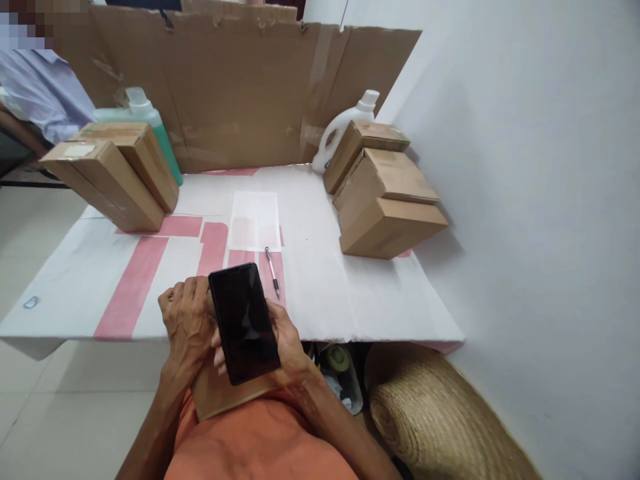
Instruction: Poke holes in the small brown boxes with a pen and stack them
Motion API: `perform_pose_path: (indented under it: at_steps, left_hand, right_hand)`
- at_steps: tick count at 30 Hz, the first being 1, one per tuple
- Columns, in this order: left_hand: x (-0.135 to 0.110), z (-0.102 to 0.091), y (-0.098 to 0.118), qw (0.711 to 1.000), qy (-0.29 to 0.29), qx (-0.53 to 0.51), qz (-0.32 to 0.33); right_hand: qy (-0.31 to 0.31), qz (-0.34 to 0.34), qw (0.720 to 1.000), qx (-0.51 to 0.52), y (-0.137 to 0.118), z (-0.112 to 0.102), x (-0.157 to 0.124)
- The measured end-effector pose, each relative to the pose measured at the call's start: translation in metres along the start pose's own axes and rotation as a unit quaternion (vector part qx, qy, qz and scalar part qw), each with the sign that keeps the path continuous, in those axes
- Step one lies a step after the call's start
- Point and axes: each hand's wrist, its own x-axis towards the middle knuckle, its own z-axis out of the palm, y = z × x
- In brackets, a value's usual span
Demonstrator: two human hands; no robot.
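A black smartphone (245, 325), its screen dark, is in my right hand (289, 341). The thumb lies along the phone's right edge and fingertips show at its left edge. Under the phone, a brown cardboard box (235, 397) sits on my lap against the orange shirt. My left hand (187, 317) is curled at the box's left side, knuckles up; its fingertips are mostly hidden. On the table just beyond the phone lies a pen (273, 272), with a white sheet of paper (255, 220) behind it.
Cardboard boxes (107, 187) stand at left beside a green bottle (167, 150). More boxes (393, 227) and a white jug (345, 130) are at right. A cardboard panel (240, 93) backs the table (320, 293). Below right are a woven basket (430, 407) and a bin (356, 393). Another person (45, 93) is far left.
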Motion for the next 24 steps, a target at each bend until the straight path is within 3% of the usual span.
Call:
perform_pose_path:
  at_steps: [8,24]
  left_hand:
    - [0.0006,-0.0006,0.0005,0.995,0.033,0.075,0.059]
    - [0.0000,0.0093,-0.0063,0.995,0.033,0.082,0.036]
  right_hand:
    - [-0.012,0.006,1.000,0.004,0.0011,-0.0006,-0.0001]
    - [-0.019,0.025,0.999,-0.011,0.0027,-0.0050,0.0025]
